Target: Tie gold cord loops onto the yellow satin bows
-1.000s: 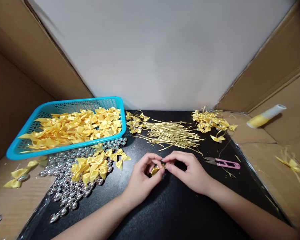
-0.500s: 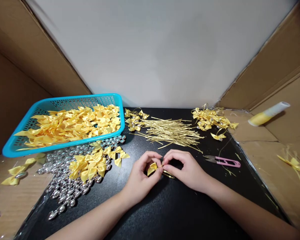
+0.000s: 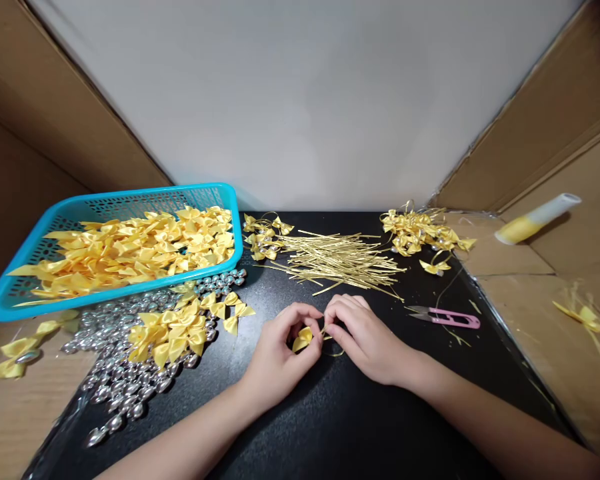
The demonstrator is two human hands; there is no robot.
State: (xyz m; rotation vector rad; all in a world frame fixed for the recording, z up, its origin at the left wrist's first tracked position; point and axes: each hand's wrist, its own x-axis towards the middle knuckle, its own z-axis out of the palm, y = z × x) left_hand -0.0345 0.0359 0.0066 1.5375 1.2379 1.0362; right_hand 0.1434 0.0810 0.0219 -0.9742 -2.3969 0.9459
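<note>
Two hands meet near the middle of the black table (image 3: 405, 427), with the fingertips of one just beside those of the other. The left hand (image 3: 283, 347) curls around one yellow bow (image 3: 302, 339); its thumb and first finger are narrow and appear to hold the bow between them. The right hand (image 3: 370, 340) has its thumb and first finger nearly together, and they seem to pinch a thin gold cord (image 3: 336, 355).

The important relation is this: the bow lies to the left of the right fingertips, inside the curl of the left hand, which is therefore the nearer one. Its visible wing points left and a little toward the person; the other wing is hidden, so I cannot tell its full long axis. The cord shows between the fingertips, and a part of it bends below the right fingers. Behind both hands lies a heap of gold strips (image 3: 345, 260).
</note>
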